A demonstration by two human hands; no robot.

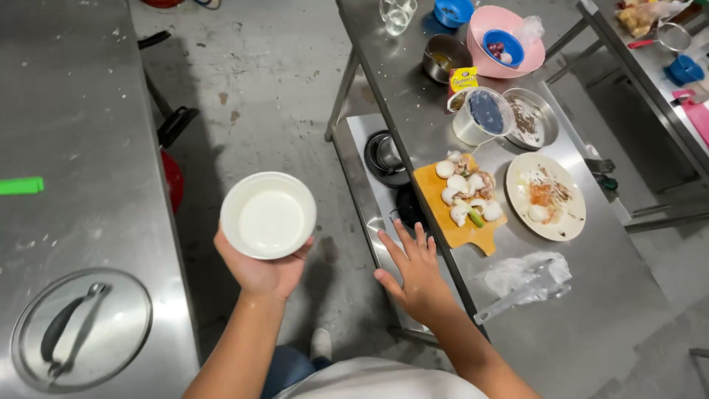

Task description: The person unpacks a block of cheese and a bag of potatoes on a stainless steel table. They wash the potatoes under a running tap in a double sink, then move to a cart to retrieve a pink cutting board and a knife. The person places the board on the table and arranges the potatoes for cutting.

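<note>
Your left hand (262,270) is cupped under the white bowl (268,215), gripping it from below w/ fingers round its base; bowl is upright, looks empty, and it's held over the floor, well off to the left of the wooden cutting board (458,207). Your right hand (413,270) is released, fingers spread flat, holding nothing, hovering just below-left of the board near the steel table (591,318) edge; can't tell if it touches the edge. On the board: pale round slices plus a green piece, piled toward its middle. Just right of the board, nearly touching, sits a cream plate (565,222) w/ food scraps and orange bits. Above the board is a white jug (480,114) w/ a dark inside, and beside that a metal dish (533,118). Farther above the board: a pink bowl (517,55) w/ a small blue bowl (504,46) inside it, a small metal cup (445,56), a yellow packet (463,78) and a clear glass (397,15). Below-right of the board lies a crumpled clear plastic bag (528,273). Left of the board, on the lower shelf, a dark pot (384,157). Far left of the board, on a second steel counter (74,111), a glass lid (81,329) w/ a dark handle lies flat, and a green strip (21,185) sits at the frame edge.
</note>
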